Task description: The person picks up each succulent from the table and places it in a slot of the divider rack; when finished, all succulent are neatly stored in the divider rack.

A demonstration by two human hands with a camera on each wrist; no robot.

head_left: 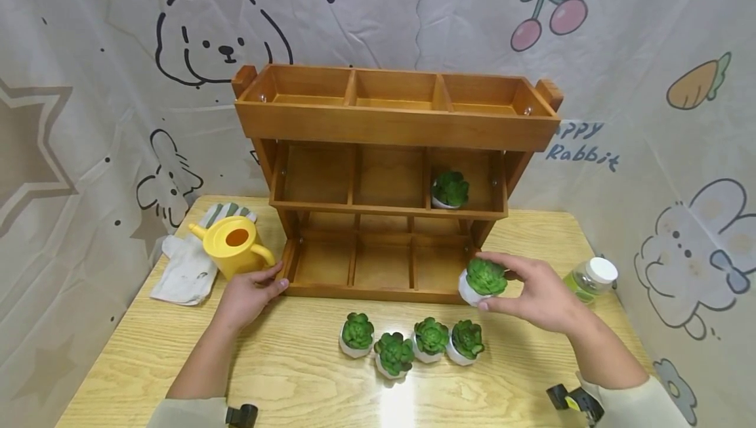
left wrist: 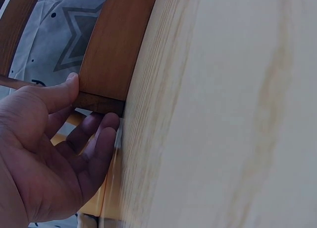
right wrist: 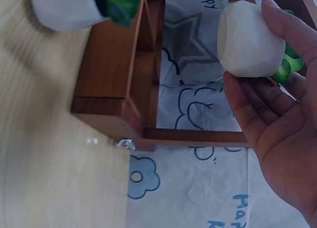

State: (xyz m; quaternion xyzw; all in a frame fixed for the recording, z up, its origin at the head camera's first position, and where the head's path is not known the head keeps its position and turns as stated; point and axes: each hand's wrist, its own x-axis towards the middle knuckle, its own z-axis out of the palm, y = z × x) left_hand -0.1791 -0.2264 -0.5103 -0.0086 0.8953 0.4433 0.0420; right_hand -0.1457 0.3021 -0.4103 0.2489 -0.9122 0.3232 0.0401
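My right hand [head_left: 540, 291] holds a potted succulent [head_left: 487, 277] by its white faceted pot, beside the right front corner of the wooden shelf [head_left: 390, 125]. Thumb and fingers pinch that pot [right wrist: 250, 39] in the right wrist view. At the shelf's lower left front corner, my left hand [head_left: 251, 297] grips the wood, the thumb on the front board [left wrist: 106, 54] and the fingers round the side. One succulent [head_left: 451, 188] sits in the middle tier's right compartment. Several more potted succulents [head_left: 394, 353] stand on the table before the shelf.
A yellow watering can [head_left: 233, 244] stands left of the shelf, by white gloves [head_left: 186, 274] with a striped cuff. On the right is a clear jar with a white lid [head_left: 601, 270]. A printed cloth [head_left: 378, 14] hangs behind the wood-grain table [head_left: 283, 362].
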